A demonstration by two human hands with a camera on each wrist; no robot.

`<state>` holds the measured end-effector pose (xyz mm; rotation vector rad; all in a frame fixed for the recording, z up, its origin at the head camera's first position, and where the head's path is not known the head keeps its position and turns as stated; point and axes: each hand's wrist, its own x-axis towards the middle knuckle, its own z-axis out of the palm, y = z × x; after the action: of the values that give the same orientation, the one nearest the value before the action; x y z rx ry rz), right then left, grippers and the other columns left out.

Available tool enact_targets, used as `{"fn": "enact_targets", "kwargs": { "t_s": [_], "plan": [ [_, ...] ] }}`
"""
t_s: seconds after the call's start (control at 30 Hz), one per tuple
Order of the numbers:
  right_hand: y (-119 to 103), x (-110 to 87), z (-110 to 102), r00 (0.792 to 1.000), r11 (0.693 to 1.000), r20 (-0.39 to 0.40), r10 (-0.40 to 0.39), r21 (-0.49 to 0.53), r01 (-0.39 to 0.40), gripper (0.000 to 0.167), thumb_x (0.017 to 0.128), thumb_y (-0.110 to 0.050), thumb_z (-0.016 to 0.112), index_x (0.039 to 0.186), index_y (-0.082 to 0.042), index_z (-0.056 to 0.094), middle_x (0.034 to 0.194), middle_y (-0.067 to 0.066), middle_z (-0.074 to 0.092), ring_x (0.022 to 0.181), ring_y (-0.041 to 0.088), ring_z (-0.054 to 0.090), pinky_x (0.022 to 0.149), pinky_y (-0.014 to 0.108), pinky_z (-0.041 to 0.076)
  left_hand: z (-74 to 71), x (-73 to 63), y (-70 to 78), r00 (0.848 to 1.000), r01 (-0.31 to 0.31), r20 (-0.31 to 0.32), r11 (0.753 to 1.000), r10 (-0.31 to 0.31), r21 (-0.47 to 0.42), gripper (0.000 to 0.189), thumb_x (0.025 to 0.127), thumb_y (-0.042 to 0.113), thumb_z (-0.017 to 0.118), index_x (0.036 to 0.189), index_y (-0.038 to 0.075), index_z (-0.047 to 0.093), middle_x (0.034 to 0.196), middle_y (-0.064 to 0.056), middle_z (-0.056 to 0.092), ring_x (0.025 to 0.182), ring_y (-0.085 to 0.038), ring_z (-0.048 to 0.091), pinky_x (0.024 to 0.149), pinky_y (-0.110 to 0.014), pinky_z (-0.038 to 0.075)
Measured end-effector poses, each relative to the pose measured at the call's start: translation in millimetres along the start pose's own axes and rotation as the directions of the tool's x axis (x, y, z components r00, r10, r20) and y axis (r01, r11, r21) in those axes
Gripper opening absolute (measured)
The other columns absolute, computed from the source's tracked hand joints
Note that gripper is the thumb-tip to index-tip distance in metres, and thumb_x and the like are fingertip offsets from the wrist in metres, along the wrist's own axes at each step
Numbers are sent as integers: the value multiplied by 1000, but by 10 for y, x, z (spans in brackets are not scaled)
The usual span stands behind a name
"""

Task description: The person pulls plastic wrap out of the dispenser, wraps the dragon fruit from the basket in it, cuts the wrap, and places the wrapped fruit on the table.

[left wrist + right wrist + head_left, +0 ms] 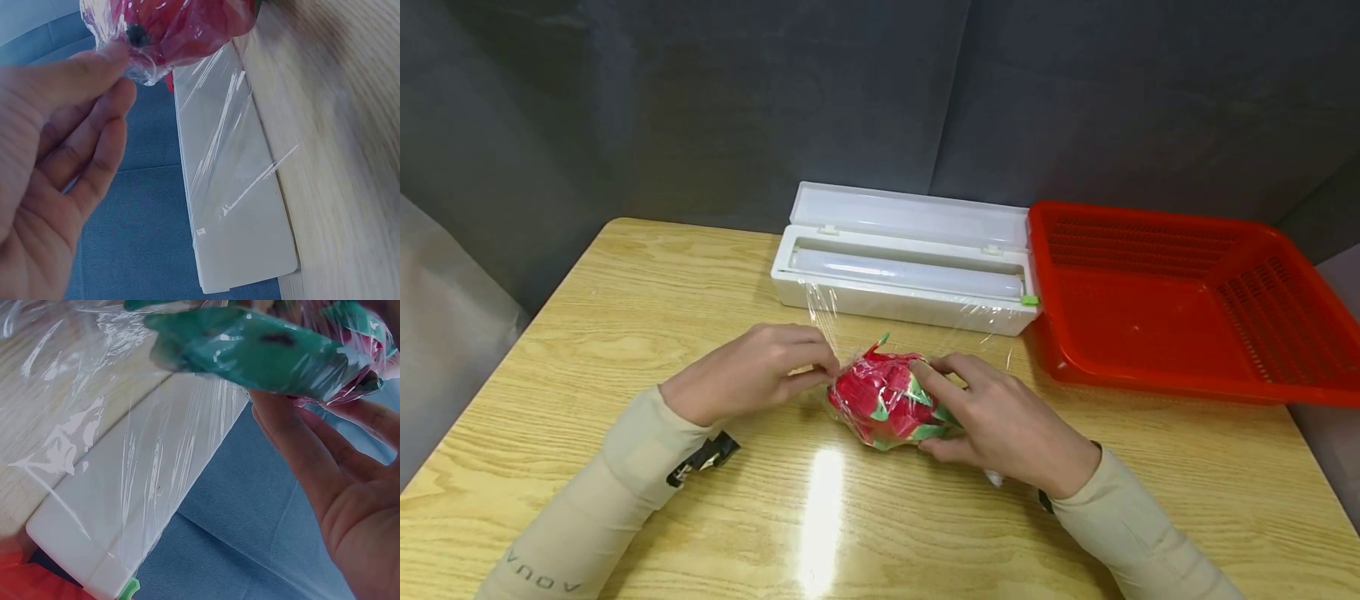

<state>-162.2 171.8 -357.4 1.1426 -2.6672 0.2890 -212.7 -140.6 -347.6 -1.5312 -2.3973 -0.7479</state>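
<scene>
A red dragon fruit (pixel 883 398) with green scale tips is covered in clear cling film, close over the table. My right hand (pixel 1003 412) grips its right end, thumb on the near side and fingers on the far side. At the fruit's left end, my left hand (pixel 767 371) pinches the film between thumb and fingertips; the left wrist view shows bunched film (pixel 147 72) there beside a dark spot on the fruit. Stretched cling film (pixel 150 462) runs from the fruit to a white dispenser box (pixel 895 307), whose lid is raised over a film roll (pixel 906 271).
A red plastic basket (pixel 1157 383) with slotted sides stands at the right, against the dispenser's end. A small green slider (pixel 1030 300) sits on the dispenser's right end. The wooden table (pixel 625 333) backs onto a dark grey cloth (pixel 715 108).
</scene>
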Motion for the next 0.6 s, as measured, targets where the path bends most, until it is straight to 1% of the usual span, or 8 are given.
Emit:
{"fn": "enact_targets", "kwargs": {
  "t_s": [0.17,0.33,0.43,0.6],
  "plan": [
    [4,2,2,1000,1000,2,4,2,-4,81,73,-48,93,138,-13,61,124,13,69,107,28,72,86,45,66,-15,2,14,1000,8,-2,1000,-8,4,12,85,5,83,92,11,76,93,3,76,86,-6,70,80,-20,62],
    [6,1,0,1000,1000,1,3,-2,-3,82,73,-48,93,139,-13,61,124,13,69,106,28,72,86,45,66,-6,0,14,1000,16,0,1000,-16,-21,12,85,1,81,91,10,76,91,2,77,83,-7,71,76,-23,63],
    [8,1,0,1000,1000,0,1,-5,-1,81,73,-48,93,139,-12,61,124,13,69,105,28,73,85,45,66,2,2,17,1000,18,15,999,-18,-33,12,86,0,80,93,9,77,92,1,78,84,-7,72,76,-23,63],
    [12,2,2,1000,1000,-1,0,-6,0,81,73,-48,93,138,-12,61,124,13,69,105,28,73,85,45,66,-12,9,43,998,28,55,999,-27,-18,12,88,3,80,97,9,78,96,1,79,88,-8,74,81,-20,63]
  ]
}}
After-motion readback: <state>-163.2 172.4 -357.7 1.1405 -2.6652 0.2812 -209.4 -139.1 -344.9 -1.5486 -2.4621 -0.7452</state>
